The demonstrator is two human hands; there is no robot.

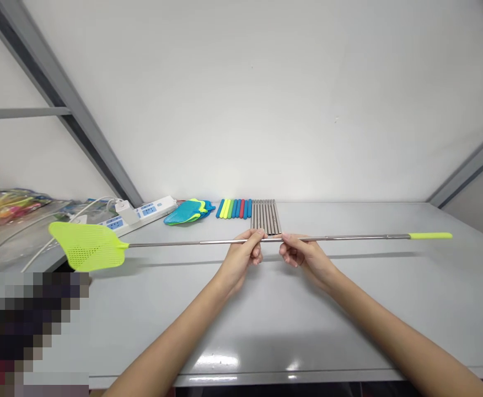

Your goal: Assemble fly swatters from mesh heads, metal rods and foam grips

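A telescopic fly swatter [87, 245] is stretched out level above the table, its yellow-green paddle at the left and its yellow-green grip [430, 236] at the right. Near the middle of its thin metal rod, my left hand [243, 255] pinches it between thumb and fingers. Just to the right, my right hand [307, 255] pinches the same rod, with a short gap between the hands. Behind them lies a row of metal rods [266, 216], partly hidden by my left fingertips. Coloured grips [234, 208] in blue, yellow, green and red are lined up beside those rods.
Several swatter heads [189, 212], blue and yellow-green, are stacked at the back. A white power strip [142, 216] with plugs and cables stands left of them. Clear bags of colourful items [10, 212] lie at far left. A wall [266, 99] closes off the grey table [374, 309].
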